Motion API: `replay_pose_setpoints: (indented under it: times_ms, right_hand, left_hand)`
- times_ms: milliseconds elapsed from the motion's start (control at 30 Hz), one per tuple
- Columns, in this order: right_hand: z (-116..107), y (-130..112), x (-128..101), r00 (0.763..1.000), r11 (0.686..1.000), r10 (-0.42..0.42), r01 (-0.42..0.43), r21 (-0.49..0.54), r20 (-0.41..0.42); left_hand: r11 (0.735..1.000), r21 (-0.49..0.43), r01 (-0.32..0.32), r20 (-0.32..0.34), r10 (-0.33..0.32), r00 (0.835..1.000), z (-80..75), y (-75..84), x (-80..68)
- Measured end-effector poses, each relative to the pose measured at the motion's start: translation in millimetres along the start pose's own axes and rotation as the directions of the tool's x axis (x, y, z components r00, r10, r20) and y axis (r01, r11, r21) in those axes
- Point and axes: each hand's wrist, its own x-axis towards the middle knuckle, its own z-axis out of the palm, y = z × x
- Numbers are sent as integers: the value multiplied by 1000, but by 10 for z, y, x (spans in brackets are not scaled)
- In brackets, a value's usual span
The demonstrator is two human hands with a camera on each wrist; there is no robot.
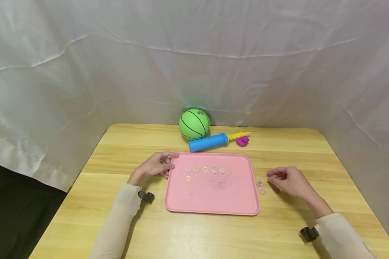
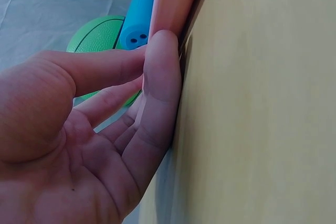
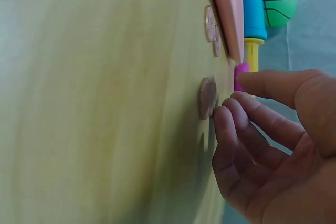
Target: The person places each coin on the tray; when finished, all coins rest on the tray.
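My left hand [image 1: 155,164] holds the upper left corner of a pink tray [image 1: 210,201], its thumb and fingers at the rim [image 2: 176,3]. On the tray lie a row of several copper coins [image 1: 205,169] and one more coin [image 1: 188,179] below the row's left end. Two coins [image 1: 260,187] rest on the table just right of the tray. Beside them is my right hand [image 1: 290,181], fingers loosely bent and thumb apart. In the right wrist view, another coin [image 3: 207,98] lies by its fingertips, with a gap to the thumb.
Behind the tray are a green ball [image 1: 194,124], a blue pump [image 1: 209,142] with yellow end pieces [image 1: 236,135], and a purple rubber duck [image 1: 242,141]. A white curtain [image 1: 214,82] surrounds the wooden table [image 1: 181,233] at the back and sides.
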Motion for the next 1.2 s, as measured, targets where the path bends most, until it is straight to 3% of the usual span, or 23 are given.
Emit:
replay_pose_setpoints:
  times_ms: [333, 733, 1200]
  right_hand:
    - [39, 60, -43, 1000, 1000, -15, 14, -21, -10]
    - [1, 115, -45, 997, 995, 66, -69, -77, -41]
    - [-65, 9, 34, 993, 990, 32, -16, -143, 115]
  left_hand:
    - [1000, 2, 10, -2, -10, 1000, 10, 34, -14]
    - [1000, 5, 18, -5, -18, 1000, 11, 44, -14]
    - [999, 16, 27, -11, -27, 1000, 0, 13, 9]
